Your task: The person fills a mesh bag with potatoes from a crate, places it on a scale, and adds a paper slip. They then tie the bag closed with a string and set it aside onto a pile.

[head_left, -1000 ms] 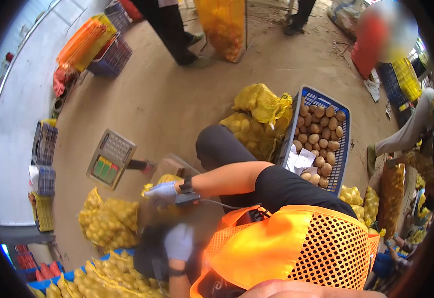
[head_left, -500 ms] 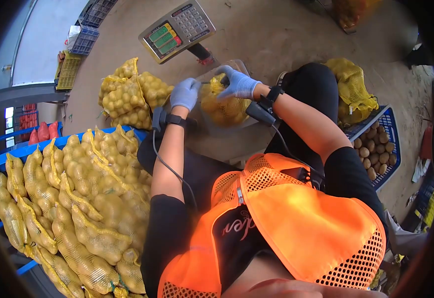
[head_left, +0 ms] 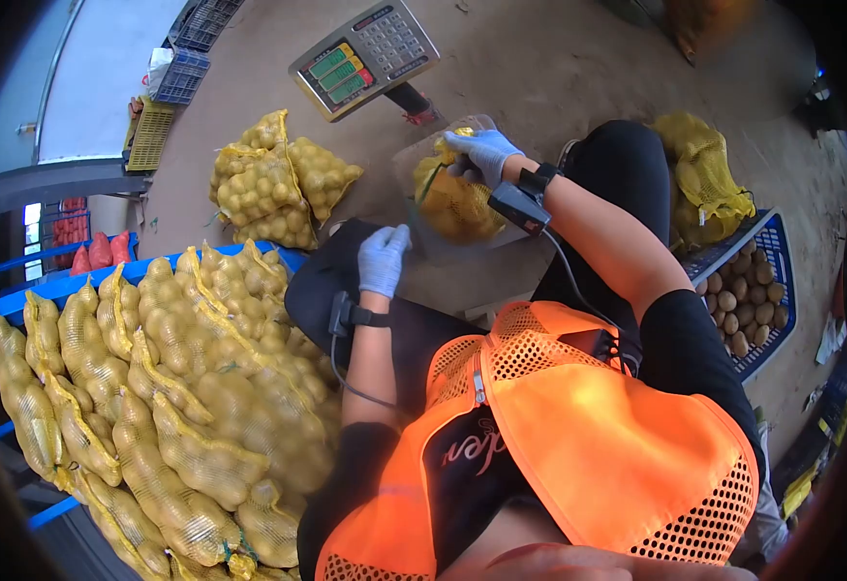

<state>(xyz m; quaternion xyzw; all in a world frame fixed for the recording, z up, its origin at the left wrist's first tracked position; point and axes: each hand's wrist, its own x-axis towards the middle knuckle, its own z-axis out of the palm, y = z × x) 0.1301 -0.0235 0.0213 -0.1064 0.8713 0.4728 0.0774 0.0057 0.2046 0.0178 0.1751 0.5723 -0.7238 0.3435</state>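
Observation:
A yellow mesh bag of potatoes (head_left: 457,208) rests on the clear scale platform in front of me. My right hand (head_left: 486,155), in a pale blue glove, is closed on the gathered top of this bag. My left hand (head_left: 383,259), gloved the same way, is over my left leg, apart from the bag; its fingers are curled together, and whether anything small is in them is hidden. The scale display (head_left: 363,58) stands beyond the bag, with green readouts lit.
Filled mesh bags (head_left: 273,184) stand on the floor to the left. Many more filled bags (head_left: 171,387) lie on a blue-framed rack at lower left. At right are a blue crate of potatoes (head_left: 780,290) and a yellow mesh bag (head_left: 704,179).
My left hand has left the top of the bag and moved down and back toward my body. My right hand stays at the bag's neck. The view has shifted slightly.

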